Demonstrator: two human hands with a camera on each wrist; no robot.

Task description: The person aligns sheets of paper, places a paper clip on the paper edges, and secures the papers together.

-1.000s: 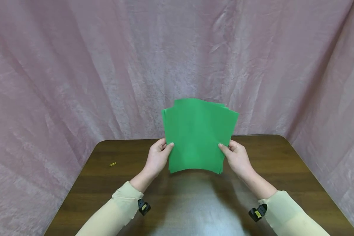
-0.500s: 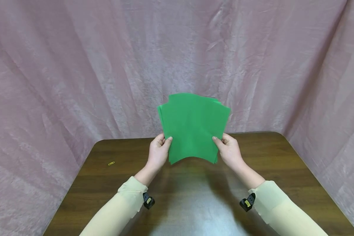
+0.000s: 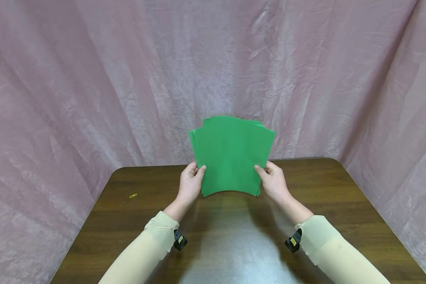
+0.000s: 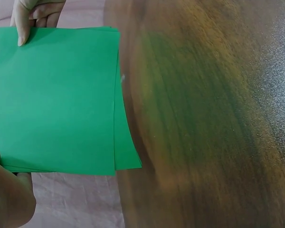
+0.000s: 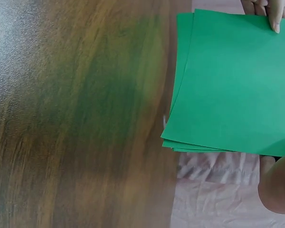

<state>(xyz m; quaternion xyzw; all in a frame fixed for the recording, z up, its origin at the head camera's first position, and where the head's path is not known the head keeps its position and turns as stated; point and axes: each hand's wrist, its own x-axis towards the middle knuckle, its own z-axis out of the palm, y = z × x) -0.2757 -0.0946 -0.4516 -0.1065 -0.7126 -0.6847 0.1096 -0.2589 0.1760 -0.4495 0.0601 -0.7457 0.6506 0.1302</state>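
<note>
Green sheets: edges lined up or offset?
Offset. The green sheets show staggered corners and edges in all three views, gripped at the sides by the left hand and right hand.

Between the left grip [image 3: 190, 184] and the right grip [image 3: 275, 184] are sheets [image 3: 231, 156]; left of both, on the bench [image 3: 326, 193], a clip [image 3: 133, 195]; behind, a curtain [image 3: 213, 59].

I hold a loose stack of rectangular, plain green paper sheets [image 3: 232, 156] up in the air, my left hand [image 3: 190, 183] pinching one side edge, my right hand [image 3: 275, 183] the other. The sheets overlap unevenly, corners offset, their lower edge arching upward.
</note>
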